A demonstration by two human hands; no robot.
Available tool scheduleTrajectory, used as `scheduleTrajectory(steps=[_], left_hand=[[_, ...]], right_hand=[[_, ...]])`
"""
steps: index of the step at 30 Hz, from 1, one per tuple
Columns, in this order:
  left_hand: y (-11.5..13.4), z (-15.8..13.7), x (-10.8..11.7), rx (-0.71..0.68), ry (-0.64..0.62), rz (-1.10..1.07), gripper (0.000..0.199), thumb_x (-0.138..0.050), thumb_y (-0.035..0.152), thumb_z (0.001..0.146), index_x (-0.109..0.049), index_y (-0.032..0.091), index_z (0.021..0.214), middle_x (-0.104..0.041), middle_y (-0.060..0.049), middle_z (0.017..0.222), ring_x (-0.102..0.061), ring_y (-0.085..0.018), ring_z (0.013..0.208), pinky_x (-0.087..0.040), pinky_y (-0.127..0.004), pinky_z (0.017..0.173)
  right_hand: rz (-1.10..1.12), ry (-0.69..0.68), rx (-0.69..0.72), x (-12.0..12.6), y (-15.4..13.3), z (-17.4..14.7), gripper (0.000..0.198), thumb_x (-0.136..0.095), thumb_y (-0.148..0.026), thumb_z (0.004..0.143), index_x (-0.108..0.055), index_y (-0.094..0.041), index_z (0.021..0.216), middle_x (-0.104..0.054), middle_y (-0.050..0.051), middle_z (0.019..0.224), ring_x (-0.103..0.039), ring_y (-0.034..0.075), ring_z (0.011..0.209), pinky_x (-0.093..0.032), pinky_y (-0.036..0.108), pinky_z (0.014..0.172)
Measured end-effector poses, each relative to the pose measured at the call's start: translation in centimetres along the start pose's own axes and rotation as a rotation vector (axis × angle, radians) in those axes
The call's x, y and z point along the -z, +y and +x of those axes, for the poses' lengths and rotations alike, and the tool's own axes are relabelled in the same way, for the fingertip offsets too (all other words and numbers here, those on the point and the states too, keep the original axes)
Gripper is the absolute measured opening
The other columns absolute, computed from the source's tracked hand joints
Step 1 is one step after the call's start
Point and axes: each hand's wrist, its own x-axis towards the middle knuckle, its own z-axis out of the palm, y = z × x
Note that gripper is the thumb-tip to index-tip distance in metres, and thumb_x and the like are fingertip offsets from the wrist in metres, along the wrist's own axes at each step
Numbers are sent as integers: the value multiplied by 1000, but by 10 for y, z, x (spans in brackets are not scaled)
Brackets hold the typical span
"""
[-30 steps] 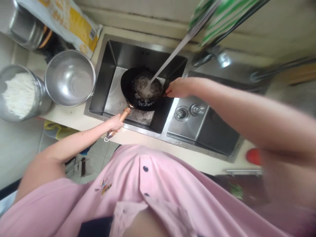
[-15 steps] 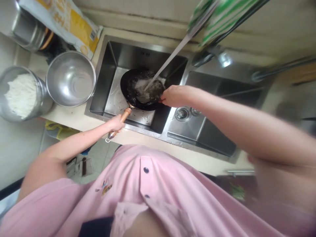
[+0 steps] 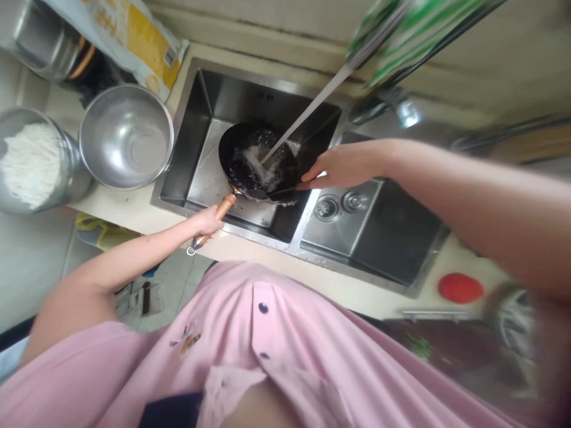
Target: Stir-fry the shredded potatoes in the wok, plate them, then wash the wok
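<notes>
A black wok (image 3: 228, 156) rests tilted in the left sink basin (image 3: 203, 178), with water (image 3: 307, 113) streaming from above and splashing inside it. My left hand (image 3: 208, 221) is wrapped around its wooden handle (image 3: 225, 206), which juts over the front edge of the sink. At the wok's right side, my right hand (image 3: 334, 166) is closed around a thin dark spatula (image 3: 256, 194). The flat end of this tool lies near the wok's front rim, where some water spills over. My fingers hide part of the spatula's handle.
Left of the sink stand a steel bowl (image 3: 127, 137) and a pot (image 3: 74, 175) with white strips in it. A yellow-and-white bag (image 3: 154, 44) leans behind them. The right basin (image 3: 392, 232) has drains. A red round object (image 3: 460, 288) sits at the right.
My right hand has moved right and slightly up, drawing the spatula toward the wok's front rim. Water now spills there. My left hand keeps its hold on the handle.
</notes>
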Motion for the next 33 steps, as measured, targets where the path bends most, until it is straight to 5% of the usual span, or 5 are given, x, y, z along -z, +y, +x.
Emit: scheduleTrajectory(steps=[3,19,27,30,33], left_hand=[[0,0,-2,4,19,-4,49,-62,20,71,-45,17,117,-55,2,56,-55,-15,41,-40,-23,41],[-4,4,-4,-46,7,-64,47,-57,25,77,-44,15,120,-63,0,63,-61,-17,49,-47,-26,49],[-4,-9,9,-131,103,384,49,-56,44,78,-50,13,115,-72,-8,75,-71,-25,79,-48,-28,64],[-6,-11,9,-146,147,523,51,-53,45,79,-50,11,118,-72,-15,91,-71,-29,87,-48,-31,67],[-9,-14,9,-175,170,632,52,-49,46,82,-50,11,120,-70,-19,104,-69,-32,94,-49,-34,72]], right_hand=[[-107,-154,58,-3,-20,8,36,-50,-30,93,-69,-24,123,-67,7,119,-61,23,105,-46,33,93],[15,40,-295,-83,-23,-12,46,-34,-40,97,-56,-28,136,-66,15,112,-65,31,97,-50,38,75],[46,171,-343,-121,-20,-64,47,-31,-41,98,-49,-33,141,-66,14,96,-65,27,75,-44,34,63],[202,273,-378,-129,-15,-61,43,-40,-40,96,-55,-27,135,-65,13,90,-60,22,69,-42,30,62],[814,274,-417,-139,-7,-55,36,-49,-37,93,-62,-17,119,-57,6,70,-47,11,53,-33,21,50]])
